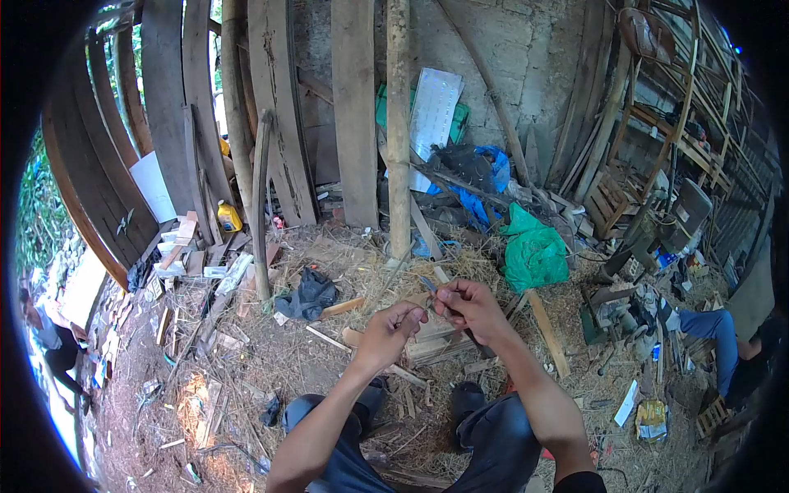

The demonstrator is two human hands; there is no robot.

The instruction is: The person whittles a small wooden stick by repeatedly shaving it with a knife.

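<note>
In front of my knees my two hands are raised close together. My left hand (390,335) is closed, thumb and fingers pressed together toward the right hand; what they pinch, if anything, is too small to make out. My right hand (470,311) is wrapped round a slim tool with a grey pointed tip (426,283), which sticks out up and to the left past the fingers. The palm hides most of this tool, so its exact kind cannot be told. Below both hands, pale wood pieces (436,349) lie on the ground between my feet.
Wood scraps and straw cover the ground. A bamboo post (399,131) stands ahead, with a green sack (534,249) to its right. A black plastic bag (308,294) lies left. Other people are at the far left (56,337) and right (723,345).
</note>
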